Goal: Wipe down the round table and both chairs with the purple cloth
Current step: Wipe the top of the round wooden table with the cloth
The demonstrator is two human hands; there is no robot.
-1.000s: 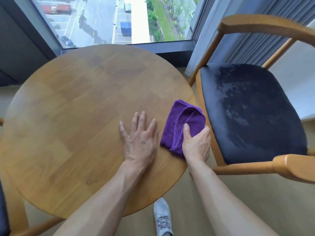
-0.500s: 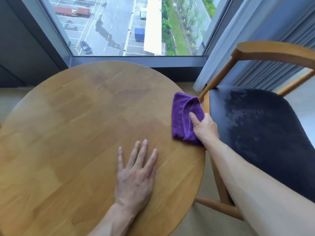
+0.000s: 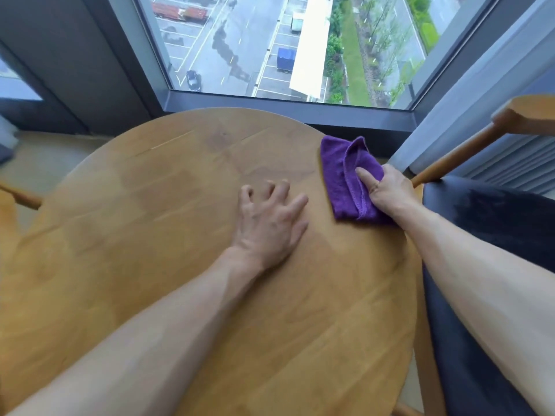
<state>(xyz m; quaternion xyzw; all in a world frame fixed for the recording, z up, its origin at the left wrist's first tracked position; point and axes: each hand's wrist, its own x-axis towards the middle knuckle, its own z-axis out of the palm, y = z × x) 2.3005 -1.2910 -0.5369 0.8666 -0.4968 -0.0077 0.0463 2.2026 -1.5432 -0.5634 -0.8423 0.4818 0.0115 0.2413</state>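
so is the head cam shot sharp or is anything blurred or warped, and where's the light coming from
Head view: soft daylight from the window, no harsh shadows; the left hand is motion-smeared at its curled fingers; the right hand on the purple cloth looks fairly sharp; wide-angle bending bows the round table and window frame; faint sheen patches show on the wood.

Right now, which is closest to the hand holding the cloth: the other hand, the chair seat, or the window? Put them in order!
From the right hand:
1. Chair seat, just to its right.
2. Left hand, flat on the table to its left.
3. Window, far beyond the table.
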